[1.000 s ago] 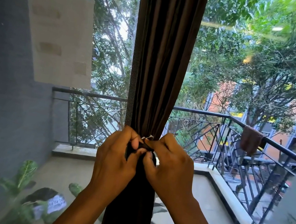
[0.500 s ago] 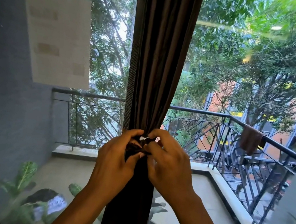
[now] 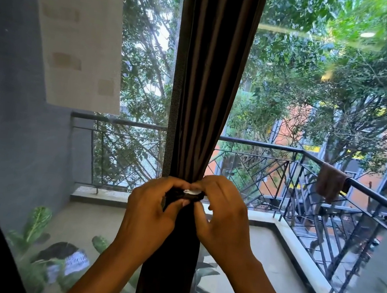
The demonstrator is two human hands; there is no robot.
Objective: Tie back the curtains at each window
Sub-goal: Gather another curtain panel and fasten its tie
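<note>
Window (image 3: 319, 115) overlooks balcony railing (image 3: 263, 145) and trees. Dark curtain (image 3: 209, 85) hangs at centre, gathered narrow at mid-height. Left hand (image 3: 149, 211) and right hand (image 3: 221, 214) both pinch the dark tie-back (image 3: 191, 194) wrapped around the gather, fingers curled on it.

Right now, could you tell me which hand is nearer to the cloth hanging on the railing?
Right. The right hand pinches the tie at the curtain, on the side toward the cloth; the left hand sits on the curtain's far side.
</note>
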